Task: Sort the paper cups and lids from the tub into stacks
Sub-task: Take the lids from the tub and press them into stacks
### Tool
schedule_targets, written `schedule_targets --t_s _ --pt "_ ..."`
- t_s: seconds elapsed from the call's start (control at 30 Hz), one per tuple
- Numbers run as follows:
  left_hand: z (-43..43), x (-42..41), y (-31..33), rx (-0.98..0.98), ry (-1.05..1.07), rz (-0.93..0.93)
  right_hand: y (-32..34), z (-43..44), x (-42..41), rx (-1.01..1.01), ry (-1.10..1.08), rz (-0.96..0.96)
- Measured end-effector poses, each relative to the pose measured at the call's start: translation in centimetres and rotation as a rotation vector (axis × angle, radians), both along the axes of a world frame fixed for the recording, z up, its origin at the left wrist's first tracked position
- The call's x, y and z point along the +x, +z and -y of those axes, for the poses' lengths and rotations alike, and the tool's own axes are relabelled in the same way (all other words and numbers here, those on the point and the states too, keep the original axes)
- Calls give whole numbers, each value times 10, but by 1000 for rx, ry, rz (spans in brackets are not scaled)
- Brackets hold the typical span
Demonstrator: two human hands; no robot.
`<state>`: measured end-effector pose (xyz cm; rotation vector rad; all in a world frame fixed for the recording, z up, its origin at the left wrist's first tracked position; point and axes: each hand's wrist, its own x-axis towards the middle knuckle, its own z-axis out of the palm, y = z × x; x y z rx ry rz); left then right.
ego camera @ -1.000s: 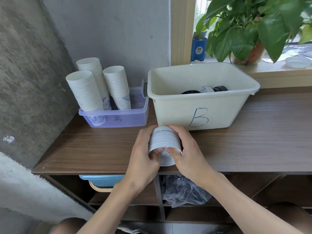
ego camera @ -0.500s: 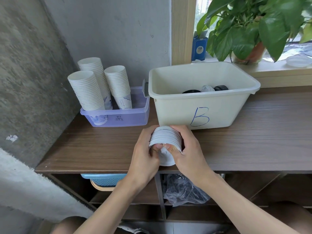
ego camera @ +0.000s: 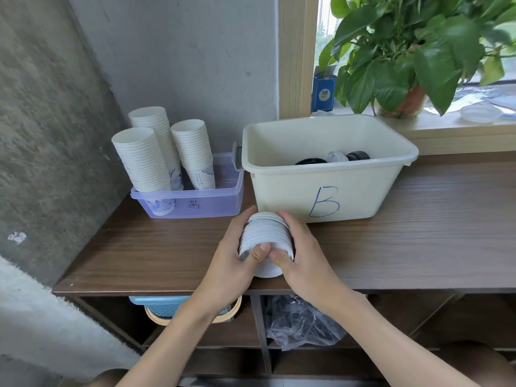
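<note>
A stack of white lids (ego camera: pixel 265 233) lies tilted above the front of the wooden tabletop (ego camera: pixel 418 233), just before the cream tub marked "B" (ego camera: pixel 329 188). My left hand (ego camera: pixel 237 263) grips the stack from the left and my right hand (ego camera: pixel 301 261) grips it from the right, both thumbs pressing on its near end. Inside the tub I see black lids (ego camera: pixel 310 161) and a white lid (ego camera: pixel 336 156). Three tall stacks of white paper cups (ego camera: pixel 142 160) stand in a clear purple tray (ego camera: pixel 195 203) at the left.
A potted green plant (ego camera: pixel 405 51) and a blue box (ego camera: pixel 324 92) stand on the window sill behind the tub. A concrete wall closes the left side. Under the tabletop are a blue basket (ego camera: pixel 162 304) and a crumpled plastic bag (ego camera: pixel 301 322).
Both hands stay on the lid stack in nearly the same place. The thumbs have shifted slightly on its near end, squaring the lids.
</note>
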<state>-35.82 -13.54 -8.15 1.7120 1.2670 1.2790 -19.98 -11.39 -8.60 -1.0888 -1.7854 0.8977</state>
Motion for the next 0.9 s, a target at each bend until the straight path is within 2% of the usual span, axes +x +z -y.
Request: schedule_targets --t_s 0.07,0.23,0.43,0.57,0.73,0.9 --pt "-2 0 0 27 6 -10 -2 -1 -1 6 10 4" --pt "-1 9 -2 73 96 119 3 -1 -1 -56 55 -96" --pt "2 19 5 45 134 122 6 4 -2 -71 1 -196" --pt "1 16 5 20 46 163 2 5 -4 -31 -54 -169" --pt "0 19 1 -60 72 451 1 7 -8 -14 -87 -96" --pt "-1 28 8 -15 139 445 -1 5 -6 -41 -67 -123"
